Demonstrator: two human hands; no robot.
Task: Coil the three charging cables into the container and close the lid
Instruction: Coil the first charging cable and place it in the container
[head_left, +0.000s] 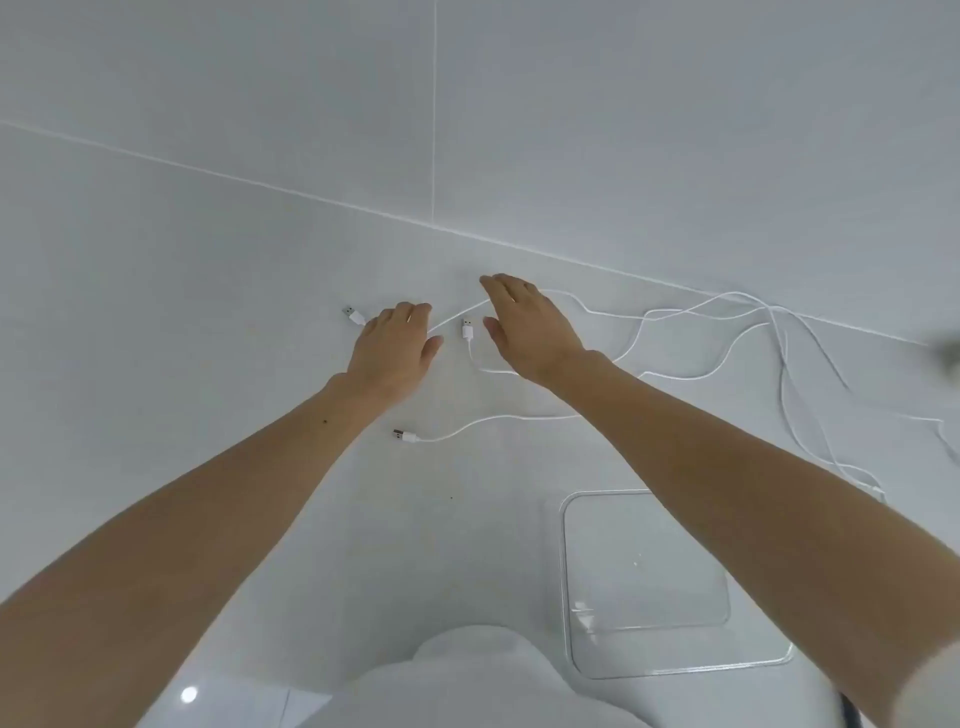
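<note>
Three white charging cables lie loose on the white tiled floor, their far lengths tangled at the right (779, 332). My left hand (392, 348) lies with curled fingers over one cable, whose USB plug (354, 316) sticks out to its left. My right hand (527, 325) is stretched flat with straight fingers over the same cable's run. A second plug (467, 329) lies between my hands. The third plug (405, 435) lies nearer me, below my left wrist. A clear square container (567, 571) stands open at the lower right, partly hidden by my right forearm. No lid shows.
A tiled wall meets the floor along a seam (311, 200) just beyond my hands. My knee in white cloth (467, 675) is at the bottom centre. A dark blurred object (948, 353) sits at the right edge.
</note>
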